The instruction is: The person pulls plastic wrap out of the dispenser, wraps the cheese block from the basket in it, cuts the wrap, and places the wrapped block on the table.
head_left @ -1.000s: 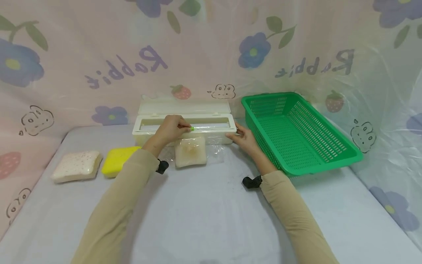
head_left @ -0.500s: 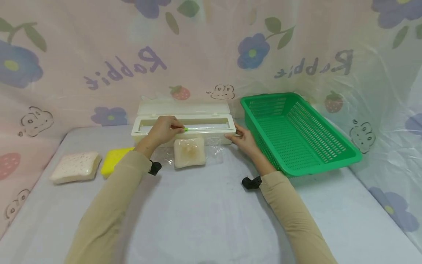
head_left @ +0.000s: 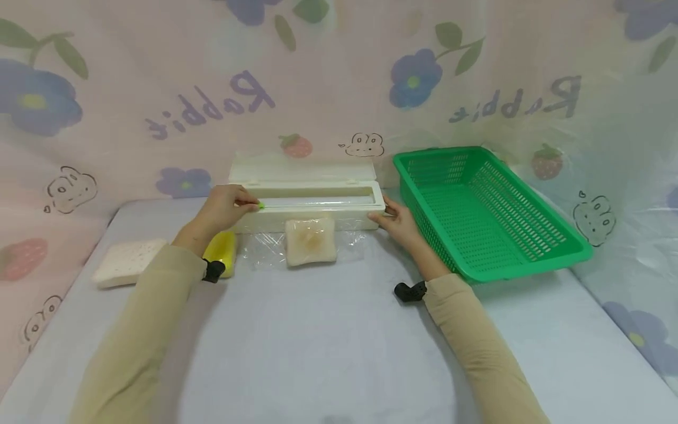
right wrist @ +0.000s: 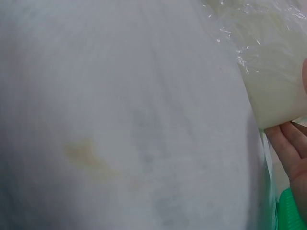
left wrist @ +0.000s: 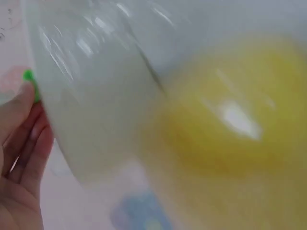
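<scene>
A white cling film dispenser [head_left: 265, 222] lies across the back of the table, its lid raised. My left hand [head_left: 225, 206] pinches the small green slider [head_left: 261, 205] near the left end of the cutting rail. At the other end, my right hand [head_left: 397, 221] grips the dispenser's corner, thumb in front and fingers behind. Clear cling film [head_left: 263, 250] hangs over the front edge onto the table. On that film sits a square, toast-shaped block [head_left: 311, 242] with a browned centre. The right wrist view shows the right hand's fingers [right wrist: 285, 143] against the dispenser's end.
Left of the film lies a yellow block [head_left: 221, 253], partly behind the left wrist and large but blurred in the left wrist view. Farther left is a speckled white block [head_left: 129, 263]. A green plastic basket [head_left: 477, 274] stands at the right, close to the right forearm.
My left hand has slid the green slider leftward along the rail, from about the middle to near the left end. The right hand keeps its grip on the dispenser.
</scene>
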Demonstrator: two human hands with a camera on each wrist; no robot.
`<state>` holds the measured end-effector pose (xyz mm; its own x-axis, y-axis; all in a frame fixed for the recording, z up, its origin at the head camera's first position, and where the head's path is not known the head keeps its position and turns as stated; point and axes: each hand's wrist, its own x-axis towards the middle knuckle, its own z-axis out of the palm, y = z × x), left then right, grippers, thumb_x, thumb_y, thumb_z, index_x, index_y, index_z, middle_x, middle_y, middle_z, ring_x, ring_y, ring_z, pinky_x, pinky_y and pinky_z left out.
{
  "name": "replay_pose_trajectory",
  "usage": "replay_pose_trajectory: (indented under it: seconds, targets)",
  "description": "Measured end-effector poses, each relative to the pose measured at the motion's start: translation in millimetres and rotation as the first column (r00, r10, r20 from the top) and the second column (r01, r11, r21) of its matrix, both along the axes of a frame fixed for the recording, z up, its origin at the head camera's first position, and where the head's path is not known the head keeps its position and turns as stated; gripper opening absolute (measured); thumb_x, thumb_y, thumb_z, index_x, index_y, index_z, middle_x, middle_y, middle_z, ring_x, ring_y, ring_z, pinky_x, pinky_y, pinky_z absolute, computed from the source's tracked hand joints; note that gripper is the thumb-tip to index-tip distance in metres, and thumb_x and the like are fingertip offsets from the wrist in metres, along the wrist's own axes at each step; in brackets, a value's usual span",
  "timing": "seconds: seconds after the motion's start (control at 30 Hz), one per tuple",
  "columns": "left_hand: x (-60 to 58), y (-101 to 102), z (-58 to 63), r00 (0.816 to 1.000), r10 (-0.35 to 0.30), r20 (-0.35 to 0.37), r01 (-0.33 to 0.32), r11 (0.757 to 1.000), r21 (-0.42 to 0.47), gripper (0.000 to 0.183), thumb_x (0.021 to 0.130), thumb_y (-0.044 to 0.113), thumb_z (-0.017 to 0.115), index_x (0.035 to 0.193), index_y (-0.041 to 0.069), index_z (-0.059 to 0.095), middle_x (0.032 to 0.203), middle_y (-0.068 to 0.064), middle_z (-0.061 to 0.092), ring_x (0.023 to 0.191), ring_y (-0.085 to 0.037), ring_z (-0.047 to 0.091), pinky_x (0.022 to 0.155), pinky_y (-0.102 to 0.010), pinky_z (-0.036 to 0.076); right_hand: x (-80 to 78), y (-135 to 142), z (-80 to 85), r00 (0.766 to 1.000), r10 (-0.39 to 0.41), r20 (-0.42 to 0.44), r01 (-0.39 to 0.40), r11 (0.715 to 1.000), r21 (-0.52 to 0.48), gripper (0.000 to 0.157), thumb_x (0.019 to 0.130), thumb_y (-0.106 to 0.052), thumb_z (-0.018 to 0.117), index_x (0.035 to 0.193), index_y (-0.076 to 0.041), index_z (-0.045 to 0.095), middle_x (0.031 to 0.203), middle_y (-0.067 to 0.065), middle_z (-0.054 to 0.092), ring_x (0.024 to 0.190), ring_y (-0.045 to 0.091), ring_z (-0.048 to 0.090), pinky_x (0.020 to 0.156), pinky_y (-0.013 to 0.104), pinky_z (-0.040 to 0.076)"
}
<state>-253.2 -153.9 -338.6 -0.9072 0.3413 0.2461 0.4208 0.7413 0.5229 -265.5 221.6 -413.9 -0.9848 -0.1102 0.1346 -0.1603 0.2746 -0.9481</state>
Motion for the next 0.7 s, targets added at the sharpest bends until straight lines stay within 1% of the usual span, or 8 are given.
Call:
replay_pose_trajectory:
  seconds: [0.07,0.13,0.2,0.27,0.4,0.57,0.63,0.7]
  targets:
    - [1.9,-9,1.1,1.0,0.012,0.004,-0.012,1.0,-0.007,0.018,0.089,0.005,0.066,0.102,-0.006,0.071,0.099,-0.021,0.067,0.09,-0.035,0.058,0.082,-0.045,0.048,2.8,2,5.4,1.0,-0.003,0.007,0.003,1.0,-0.011,0.07,0.089,-0.009,0.068,0.148,-0.002,0.03,0.142,0.027,0.043,0.128,0.038,0.048,0.077,0.013,0.052]
    - [3.4,-15,2.2,1.0,0.003,0.017,-0.003,1.0,-0.009,0.019,0.09,0.006,0.065,0.103,-0.006,0.071,0.102,-0.022,0.066,0.093,-0.037,0.058,0.084,-0.047,0.049,6.6,2,11.4,1.0,0.007,0.013,-0.007,1.0,-0.014,0.07,0.089,-0.008,0.067,0.148,-0.001,0.029,0.143,0.028,0.041,0.129,0.039,0.047,0.076,0.013,0.051]
    - [4.6,-19,3.2,1.0,0.003,0.025,-0.003,1.0,-0.016,0.02,0.09,0.006,0.064,0.104,-0.006,0.07,0.104,-0.022,0.066,0.094,-0.037,0.058,0.085,-0.048,0.049,10.6,-1,17.2,1.0,0.02,0.018,-0.02,1.0,-0.007,0.07,0.089,-0.008,0.067,0.147,0.0,0.029,0.143,0.028,0.04,0.129,0.039,0.046,0.077,0.012,0.051]
    - [4.7,-21,2.5,0.999,0.019,0.032,-0.019,1.0,-0.019,0.02,0.091,0.006,0.064,0.105,-0.006,0.07,0.104,-0.022,0.066,0.094,-0.036,0.057,0.085,-0.048,0.048,14.0,-4,21.2,1.0,0.026,0.016,-0.026,1.0,0.003,0.07,0.09,-0.008,0.066,0.147,0.001,0.028,0.143,0.028,0.04,0.129,0.039,0.046,0.077,0.013,0.051]
    - [5.4,-25,1.7,0.999,0.031,0.04,-0.03,0.999,-0.023,0.021,0.091,0.006,0.063,0.107,-0.007,0.069,0.106,-0.023,0.065,0.096,-0.037,0.057,0.086,-0.048,0.048,16.5,-6,23.5,1.0,0.009,0.015,-0.01,1.0,0.021,0.069,0.09,-0.007,0.065,0.147,0.001,0.028,0.143,0.028,0.04,0.128,0.039,0.047,0.075,0.012,0.051]
    - [10.2,-37,4.0,0.996,0.066,0.055,-0.064,0.997,-0.046,0.022,0.093,0.008,0.061,0.109,-0.005,0.069,0.107,-0.021,0.062,0.098,-0.037,0.054,0.086,-0.05,0.047,3.1,-1,6.9,1.0,0.017,0.003,-0.017,1.0,0.011,0.07,0.09,-0.011,0.066,0.148,-0.003,0.028,0.144,0.026,0.04,0.129,0.037,0.046,0.078,0.014,0.051]
    - [12.2,-43,4.0,0.997,0.069,0.045,-0.067,0.996,-0.051,0.022,0.093,0.007,0.061,0.109,-0.005,0.069,0.107,-0.021,0.062,0.098,-0.037,0.055,0.085,-0.05,0.047,-2.0,2,0.1,1.0,0.017,-0.004,-0.017,1.0,0.007,0.071,0.09,-0.013,0.067,0.149,-0.005,0.028,0.144,0.025,0.042,0.129,0.036,0.047,0.078,0.014,0.051]
    - [14.2,-47,3.7,0.997,0.069,0.025,-0.068,0.997,-0.046,0.021,0.092,0.006,0.062,0.109,-0.005,0.069,0.106,-0.022,0.063,0.097,-0.037,0.055,0.084,-0.049,0.048,-3.2,2,-1.2,1.0,0.018,-0.013,-0.018,1.0,0.01,0.071,0.09,-0.013,0.067,0.149,-0.006,0.028,0.143,0.025,0.042,0.129,0.037,0.048,0.079,0.015,0.052]
